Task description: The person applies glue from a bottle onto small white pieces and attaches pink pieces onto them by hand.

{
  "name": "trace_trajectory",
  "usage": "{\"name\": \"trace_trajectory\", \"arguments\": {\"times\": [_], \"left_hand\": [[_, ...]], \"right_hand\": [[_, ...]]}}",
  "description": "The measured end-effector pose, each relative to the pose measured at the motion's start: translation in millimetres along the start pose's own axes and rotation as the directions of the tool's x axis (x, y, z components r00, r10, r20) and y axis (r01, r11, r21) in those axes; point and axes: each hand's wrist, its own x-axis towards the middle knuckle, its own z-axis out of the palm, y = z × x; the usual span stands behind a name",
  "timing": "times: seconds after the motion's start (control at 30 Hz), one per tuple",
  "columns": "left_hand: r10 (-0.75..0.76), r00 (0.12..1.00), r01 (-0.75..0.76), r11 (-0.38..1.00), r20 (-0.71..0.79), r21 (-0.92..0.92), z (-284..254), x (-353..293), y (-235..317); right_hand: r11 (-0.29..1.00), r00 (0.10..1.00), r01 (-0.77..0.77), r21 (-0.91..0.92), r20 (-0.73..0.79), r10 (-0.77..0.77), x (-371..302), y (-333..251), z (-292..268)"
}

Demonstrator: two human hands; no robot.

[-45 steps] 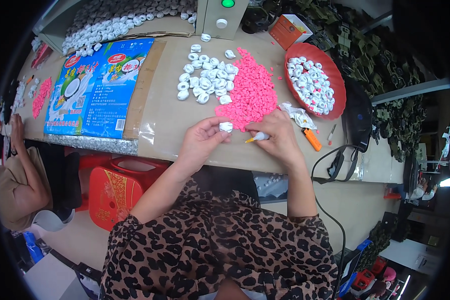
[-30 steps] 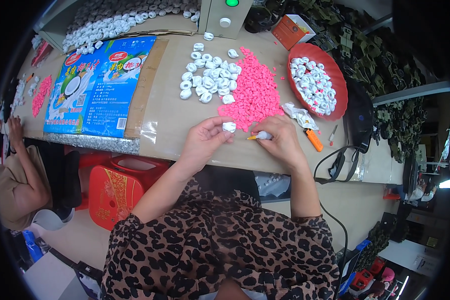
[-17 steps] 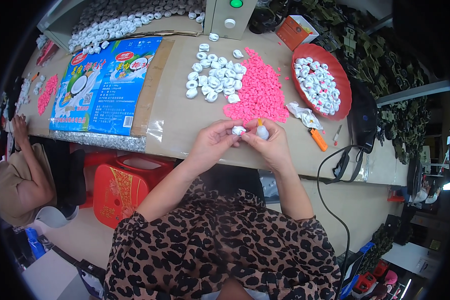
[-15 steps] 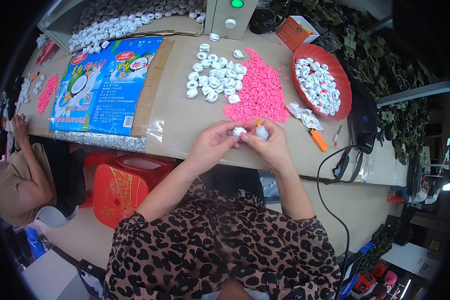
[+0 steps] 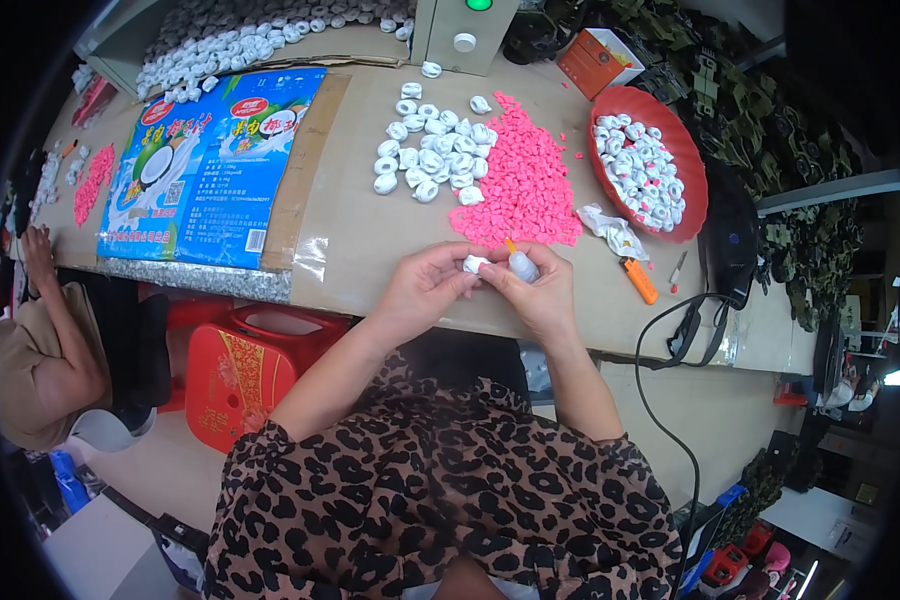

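Note:
My left hand point(image 5: 429, 287) pinches a small white rounded piece point(image 5: 474, 264) between thumb and fingertips. Close against it, my right hand point(image 5: 542, 303) is closed round a small translucent glue bottle point(image 5: 523, 266) with a yellow tip that points up and away from me. The right thumb and fingertip press at the white piece too; whether a pink piece sits between them is hidden. Just beyond my hands spreads a heap of small pink pieces point(image 5: 525, 180). Left of that heap lies a loose group of white pieces point(image 5: 435, 155), each with a dark opening.
A red scalloped bowl point(image 5: 692, 190) at the right holds white pieces with pink bits. Near it lie crumpled white tissue point(image 5: 610, 232), an orange cutter point(image 5: 638, 281) and a black cable point(image 5: 638, 372). Blue printed cardboard point(image 5: 210, 170) covers the left table. A person point(image 5: 55, 350) sits far left beside a red stool point(image 5: 232, 385).
The bottle has tilted slightly and its tip has shifted a little left. My right thumb now presses on the white piece, which has turned slightly.

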Motion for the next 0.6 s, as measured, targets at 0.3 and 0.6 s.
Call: {"name": "trace_trajectory", "arguments": {"times": [0.3,0.6], "left_hand": [[-0.059,0.994,0.048,0.992,-0.094,-0.119,3,3,3],[-0.07,0.99,0.056,0.992,-0.119,-0.113,5,3,4]], "right_hand": [[0.998,0.998,0.06,0.032,0.033,-0.061,-1,4,-2],[0.998,0.998,0.04,0.058,0.049,-0.043,1,10,-2]]}}
